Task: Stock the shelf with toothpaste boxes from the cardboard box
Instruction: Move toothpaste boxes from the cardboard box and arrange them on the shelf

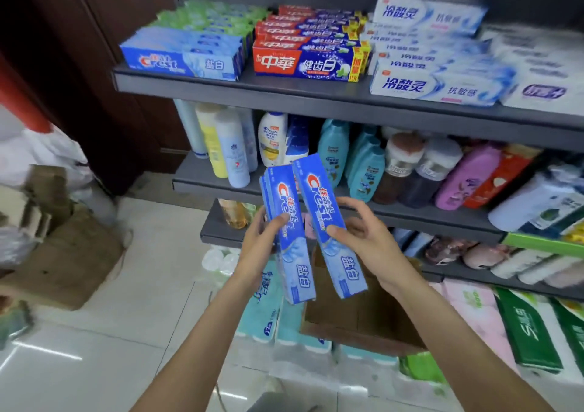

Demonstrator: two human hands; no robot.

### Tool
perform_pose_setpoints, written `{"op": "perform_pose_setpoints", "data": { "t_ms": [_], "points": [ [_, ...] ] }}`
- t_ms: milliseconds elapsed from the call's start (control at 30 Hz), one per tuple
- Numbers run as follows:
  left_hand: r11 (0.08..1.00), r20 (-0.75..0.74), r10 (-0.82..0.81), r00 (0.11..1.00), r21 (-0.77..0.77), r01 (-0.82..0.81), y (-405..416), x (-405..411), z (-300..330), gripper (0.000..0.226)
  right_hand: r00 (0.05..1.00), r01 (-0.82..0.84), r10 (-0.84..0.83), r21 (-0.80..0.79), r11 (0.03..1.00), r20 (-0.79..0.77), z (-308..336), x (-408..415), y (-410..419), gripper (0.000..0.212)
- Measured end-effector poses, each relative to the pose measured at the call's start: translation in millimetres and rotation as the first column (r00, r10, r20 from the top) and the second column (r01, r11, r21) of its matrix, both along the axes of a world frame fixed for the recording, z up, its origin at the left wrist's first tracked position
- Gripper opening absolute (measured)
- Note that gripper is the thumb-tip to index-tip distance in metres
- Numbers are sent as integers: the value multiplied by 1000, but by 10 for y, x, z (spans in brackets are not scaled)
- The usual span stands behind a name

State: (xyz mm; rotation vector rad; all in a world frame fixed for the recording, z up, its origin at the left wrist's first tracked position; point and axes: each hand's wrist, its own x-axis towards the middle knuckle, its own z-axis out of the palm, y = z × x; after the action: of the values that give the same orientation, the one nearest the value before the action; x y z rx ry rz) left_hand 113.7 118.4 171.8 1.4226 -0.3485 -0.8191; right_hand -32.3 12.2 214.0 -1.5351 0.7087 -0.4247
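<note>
My left hand [262, 247] grips a small stack of blue Crest toothpaste boxes [289, 238], held upright in front of the shelving. My right hand [366, 238] pinches a single blue Crest box [328, 222] beside that stack, thumb on its front. Below my hands an open brown cardboard box [357, 317] rests on packs of tissue rolls; its inside looks bare. On the top shelf [284, 91] at the left lies a row of matching Crest boxes [186, 54].
Red-and-blue toothpaste boxes [309, 51] and white toothpaste boxes [436, 64] fill the rest of the top shelf. Shampoo bottles [363, 165] crowd the shelf below. Tissue packs [474, 317] stand at floor level. Crumpled cardboard and bags [63, 247] lie on the tiled floor at left.
</note>
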Motion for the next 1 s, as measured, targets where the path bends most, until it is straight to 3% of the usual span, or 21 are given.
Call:
{"op": "perform_pose_setpoints", "data": {
  "t_ms": [167,333,600,767,867,1000],
  "points": [
    [992,187,66,980,-120,-44,158,220,473,19,997,-25,36,-146,989,75,416,0,-123,40],
    [962,276,200,940,-237,-135,224,736,953,20,991,-33,83,-423,906,101,814,445,-321,31],
    [869,277,409,869,-409,-278,139,2192,1553,35,991,29,93,-824,566,98,1557,2006,-726,34],
    [842,213,398,892,-472,-263,-183,3127,1823,39,996,-92,42,-935,341,-83,1930,3182,-1272,36],
    [843,182,367,912,-481,-243,-378,3582,1951,45,978,-179,-73,-962,206,-197,2035,3850,-1631,37],
    [838,144,340,929,-494,-230,-581,4012,2062,48,914,-310,-242,-946,97,-325,1926,4566,-2000,38]
  ]
}}
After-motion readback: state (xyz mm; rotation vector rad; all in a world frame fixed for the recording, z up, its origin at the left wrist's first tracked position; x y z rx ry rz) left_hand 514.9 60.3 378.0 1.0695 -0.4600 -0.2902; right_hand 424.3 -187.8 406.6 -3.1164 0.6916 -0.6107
